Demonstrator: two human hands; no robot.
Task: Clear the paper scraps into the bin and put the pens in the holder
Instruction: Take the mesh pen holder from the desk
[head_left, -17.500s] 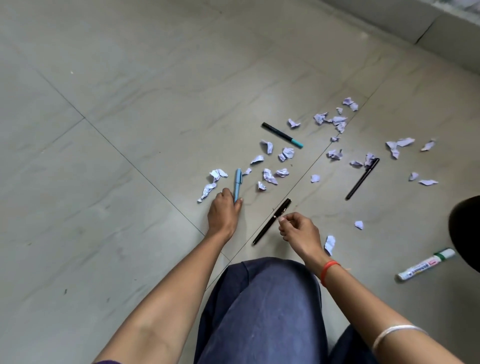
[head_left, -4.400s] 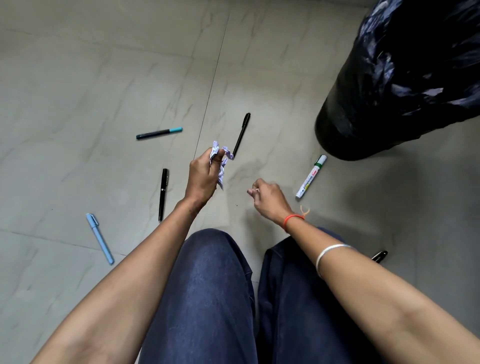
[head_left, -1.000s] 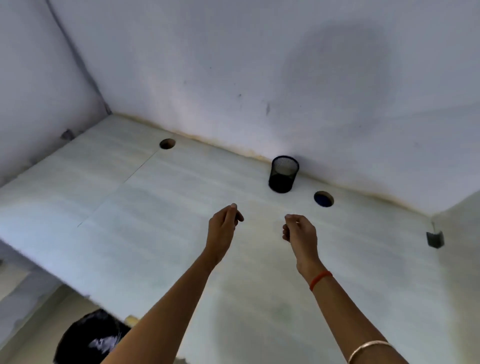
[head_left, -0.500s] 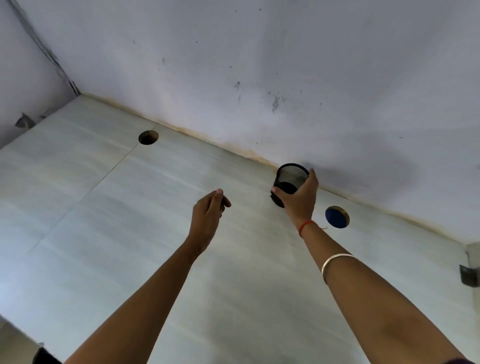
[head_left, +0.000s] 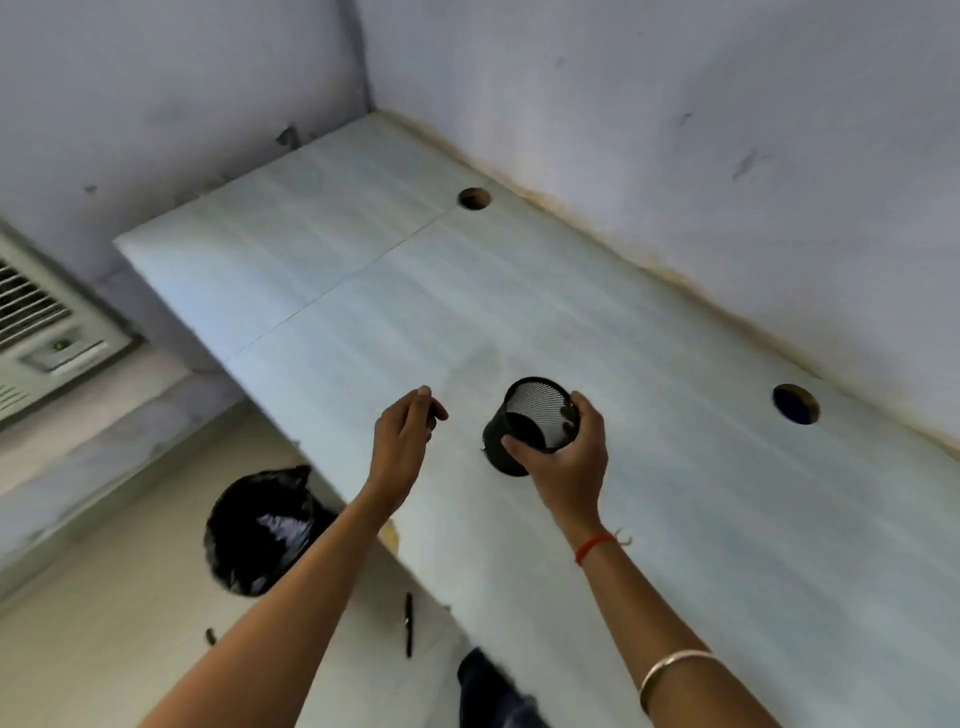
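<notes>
We look down at a long pale desk (head_left: 675, 519) set against a wall. The right hand (head_left: 569, 457) grips the black mesh pen holder (head_left: 535, 423), thumb on the side nearer us and fingers curled round its far side. The holder is empty and tilted, its mouth turned up towards us. Half a second ago it stood upright at the back of the desk, close to the wall, as that hand was only closing on it. Now it is over the middle of the desk, well out from the wall. We cannot tell whether its base is touching the desk. The left hand (head_left: 402, 441) hovers above the desk, fingers loosely curled with fingertips near the thumb, and we see nothing in it. On the floor below the desk's near edge stands the black-lined bin (head_left: 260, 530). A black pen (head_left: 409, 623) lies on the floor by that same edge. No paper scraps show on the floor we can see, so we judge the scraps cleared. The holder seems to be on its way down to the pens, which are not yet collected.
</notes>
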